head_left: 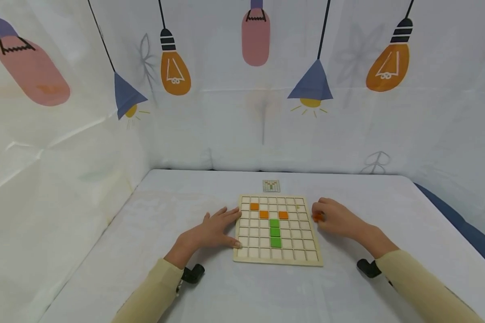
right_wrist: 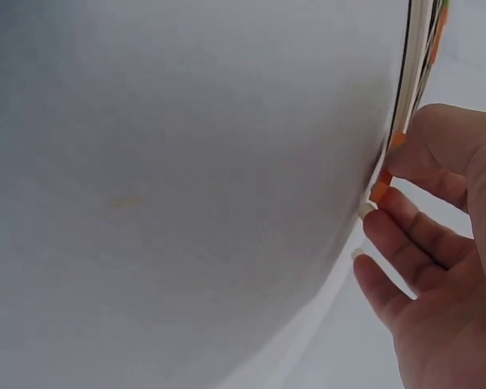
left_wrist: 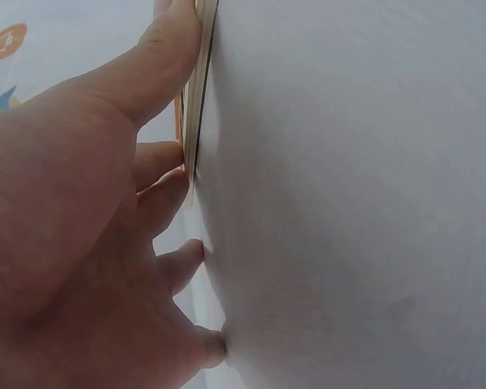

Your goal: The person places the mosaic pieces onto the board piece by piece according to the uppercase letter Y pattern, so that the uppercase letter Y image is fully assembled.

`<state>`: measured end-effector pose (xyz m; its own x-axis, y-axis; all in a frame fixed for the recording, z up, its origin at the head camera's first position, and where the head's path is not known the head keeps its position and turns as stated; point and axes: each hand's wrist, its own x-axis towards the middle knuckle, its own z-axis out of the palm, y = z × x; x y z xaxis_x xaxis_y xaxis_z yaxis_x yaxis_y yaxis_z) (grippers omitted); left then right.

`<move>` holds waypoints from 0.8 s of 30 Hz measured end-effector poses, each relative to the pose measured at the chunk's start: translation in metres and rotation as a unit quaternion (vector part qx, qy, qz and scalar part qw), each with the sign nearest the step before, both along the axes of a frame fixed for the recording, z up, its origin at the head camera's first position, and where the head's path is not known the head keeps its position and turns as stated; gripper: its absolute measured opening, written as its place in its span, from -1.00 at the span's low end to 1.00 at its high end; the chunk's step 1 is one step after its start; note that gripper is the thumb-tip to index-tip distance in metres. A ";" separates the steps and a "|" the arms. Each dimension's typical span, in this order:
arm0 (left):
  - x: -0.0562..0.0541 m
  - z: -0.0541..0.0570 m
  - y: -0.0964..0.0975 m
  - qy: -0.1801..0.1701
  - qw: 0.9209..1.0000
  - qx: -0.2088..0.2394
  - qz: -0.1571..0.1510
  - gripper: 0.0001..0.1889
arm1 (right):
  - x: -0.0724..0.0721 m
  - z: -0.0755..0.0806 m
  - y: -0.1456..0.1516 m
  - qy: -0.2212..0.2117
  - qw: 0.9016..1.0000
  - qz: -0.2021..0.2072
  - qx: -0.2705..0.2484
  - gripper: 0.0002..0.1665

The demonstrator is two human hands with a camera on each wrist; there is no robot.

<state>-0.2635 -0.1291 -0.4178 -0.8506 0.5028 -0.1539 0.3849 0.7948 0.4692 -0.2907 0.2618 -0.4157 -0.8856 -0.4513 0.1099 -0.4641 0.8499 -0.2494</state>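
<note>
A pale wooden grid board point(head_left: 276, 262) lies on the white table. Three orange tiles point(head_left: 283, 215) and a column of three green tiles point(head_left: 275, 232) sit in its cells. My left hand point(head_left: 214, 229) rests at the board's left edge with fingers spread and thumb on the lower left rim; the left wrist view shows the thumb point(left_wrist: 166, 61) against the board's side. Just right of the board, my right hand point(head_left: 338, 218) pinches an orange tile point(right_wrist: 381, 191) between thumb and fingers, close over the table. Those fingers partly cover the tile.
A small card point(head_left: 271, 186) with a grid pattern lies behind the board. White cloth point(head_left: 234, 134) printed with lamps and bulbs hangs behind the table and along its left side. Dark blue fabric point(head_left: 465, 226) shows past the table's right edge.
</note>
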 end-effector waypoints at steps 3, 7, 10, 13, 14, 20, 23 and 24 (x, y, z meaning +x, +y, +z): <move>0.000 0.000 -0.001 0.000 1.000 0.003 0.001 0.00 | -0.004 0.002 -0.004 -0.005 1.000 -0.005 0.001 -0.71; 0.001 0.000 -0.002 0.000 1.000 0.003 0.002 0.00 | -0.009 0.004 -0.008 -0.011 1.000 -0.010 -0.012 -0.73; 0.000 0.001 -0.002 -0.001 1.000 0.001 0.004 0.00 | -0.013 0.005 -0.009 -0.008 1.000 -0.014 -0.025 -0.74; 0.000 0.000 -0.002 -0.002 1.000 0.002 0.002 0.00 | -0.017 0.003 -0.009 0.002 0.999 -0.020 -0.032 -0.74; -0.001 -0.001 -0.001 -0.001 1.000 0.001 0.001 0.00 | -0.018 0.003 -0.008 0.005 0.999 -0.020 -0.035 -0.74; -0.001 -0.001 -0.001 -0.002 1.000 -0.001 -0.001 0.00 | -0.022 0.002 -0.011 0.016 0.998 -0.009 -0.057 -0.77; -0.001 -0.001 -0.001 -0.001 1.000 -0.001 -0.001 0.00 | -0.023 0.002 -0.015 0.010 0.998 -0.009 -0.061 -0.76; -0.001 -0.001 -0.001 0.000 1.000 -0.001 0.000 0.00 | -0.023 0.003 -0.017 0.006 0.998 -0.010 -0.059 -0.76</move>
